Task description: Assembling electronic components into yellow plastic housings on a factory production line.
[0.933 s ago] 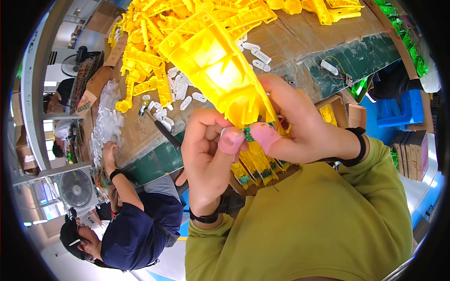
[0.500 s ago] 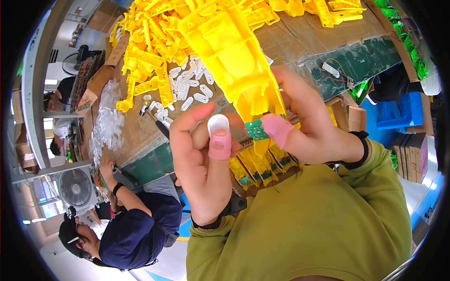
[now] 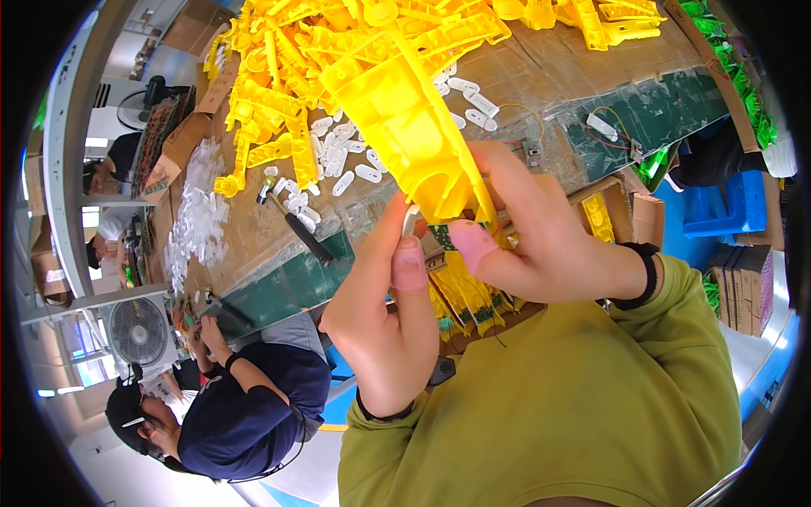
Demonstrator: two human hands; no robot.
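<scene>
A hollow yellow plastic housing point(image 3: 414, 127) is tilted in front of me, its narrow end toward my body. My right hand point(image 3: 545, 241) is closed on that end. Its pink-covered thumb presses near a small green circuit board point(image 3: 440, 237) at the housing's opening. My left hand point(image 3: 376, 317) pinches a small white oval plastic piece point(image 3: 411, 220) between its pink-covered thumb and forefinger. The white piece is edge-on, close beside the housing's narrow end. The right fingers behind the housing are partly hidden.
Yellow parts point(image 3: 283, 76) are heaped across the table's far side. Near them lie white oval pieces point(image 3: 342, 152), a hammer point(image 3: 300, 228) and translucent pieces point(image 3: 198, 220). Yellow assemblies point(image 3: 473, 296) stand below my hands. A wired white piece point(image 3: 601, 127) lies right. A co-worker point(image 3: 253, 406) works at left.
My left hand has moved toward the housing, and the white piece has turned from face-on to edge-on. The housing has tilted and dropped slightly, so less of the circuit board shows.
</scene>
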